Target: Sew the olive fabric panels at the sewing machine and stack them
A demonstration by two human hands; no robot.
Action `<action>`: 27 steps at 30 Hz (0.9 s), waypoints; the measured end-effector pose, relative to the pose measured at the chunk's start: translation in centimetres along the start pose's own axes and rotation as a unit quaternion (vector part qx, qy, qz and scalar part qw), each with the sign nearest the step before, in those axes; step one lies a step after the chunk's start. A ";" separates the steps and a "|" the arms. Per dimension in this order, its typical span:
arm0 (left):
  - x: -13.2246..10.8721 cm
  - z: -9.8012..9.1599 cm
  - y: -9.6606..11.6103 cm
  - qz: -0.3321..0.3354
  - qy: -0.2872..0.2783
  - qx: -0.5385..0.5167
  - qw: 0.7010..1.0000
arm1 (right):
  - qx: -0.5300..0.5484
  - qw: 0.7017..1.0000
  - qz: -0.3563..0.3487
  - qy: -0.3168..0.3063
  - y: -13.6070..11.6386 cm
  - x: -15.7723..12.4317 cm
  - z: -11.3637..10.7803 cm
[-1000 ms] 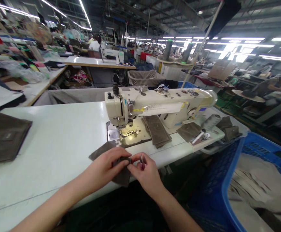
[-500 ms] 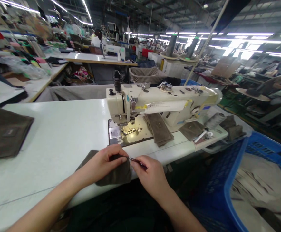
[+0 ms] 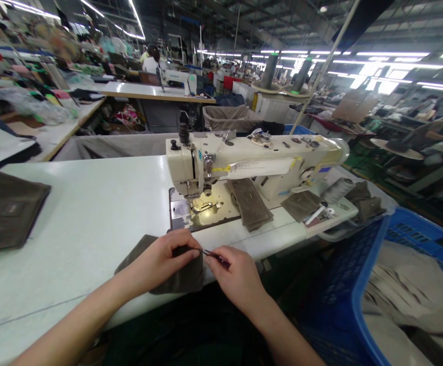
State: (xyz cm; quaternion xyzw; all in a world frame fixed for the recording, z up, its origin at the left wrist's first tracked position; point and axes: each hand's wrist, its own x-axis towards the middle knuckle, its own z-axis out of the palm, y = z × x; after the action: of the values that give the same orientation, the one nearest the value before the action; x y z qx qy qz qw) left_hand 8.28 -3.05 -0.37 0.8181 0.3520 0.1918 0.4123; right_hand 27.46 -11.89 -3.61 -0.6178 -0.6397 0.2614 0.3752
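My left hand (image 3: 176,252) pinches the upper edge of a dark olive-brown fabric piece (image 3: 183,277) between thumb and fingers. The piece lies at the table's front edge, partly under my wrist. Closed around a small dark pair of thread snips (image 3: 219,259), my right hand (image 3: 236,277) is just right of the fabric. The snips' pointed tips meet the fabric's right corner by my left thumb; whether the blades touch a thread is too small to tell. Behind both hands stands a cream sewing machine (image 3: 252,160) with a shiny metal needle plate (image 3: 206,208).
A stack of brown fabric pieces (image 3: 250,206) lies under the machine arm. Another brown piece (image 3: 11,211) is at the left of the white table (image 3: 92,203). A grey thread cone (image 3: 338,190) stands right. A blue crate (image 3: 362,274) holding pale cloth is by the right edge.
The snips and both hands stay almost in place at the fabric's corner. The whole view has shifted very slightly.
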 end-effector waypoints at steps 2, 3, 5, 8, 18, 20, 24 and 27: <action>0.0 0.1 0.1 0.007 -0.004 0.016 1.000 | -0.008 1.000 -0.001 -0.006 0.0 0.1 -0.1; 0.0 0.1 0.1 0.010 -0.008 0.025 1.000 | -0.010 1.000 -0.003 -0.011 0.0 0.1 -0.1; 0.0 0.3 0.1 0.015 -0.018 0.040 0.999 | -0.013 1.000 -0.009 -0.019 0.0 0.2 -0.2; 0.0 0.5 -0.1 0.014 -0.012 0.047 0.999 | 0.038 0.999 0.006 -0.025 0.1 0.4 0.0; 0.0 0.4 1.3 -0.007 0.027 -0.016 0.999 | 0.451 0.869 0.191 -0.073 0.2 0.4 1.8; 0.0 0.3 1.2 -0.011 0.022 -0.020 1.000 | 0.411 0.896 0.163 -0.050 0.3 0.4 1.5; -0.2 0.5 0.6 -0.024 0.032 0.003 0.999 | 0.295 0.949 0.102 0.034 0.5 0.5 0.7; -0.2 1.0 0.6 -0.017 0.034 0.011 0.999 | 0.276 0.958 0.063 0.050 0.0 0.7 0.5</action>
State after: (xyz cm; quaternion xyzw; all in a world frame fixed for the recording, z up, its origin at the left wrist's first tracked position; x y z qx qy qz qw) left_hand 8.98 -3.97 -0.49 0.8095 0.3818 0.2082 0.3944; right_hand 27.12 -11.17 -3.77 -0.5413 -0.4830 0.4195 0.5456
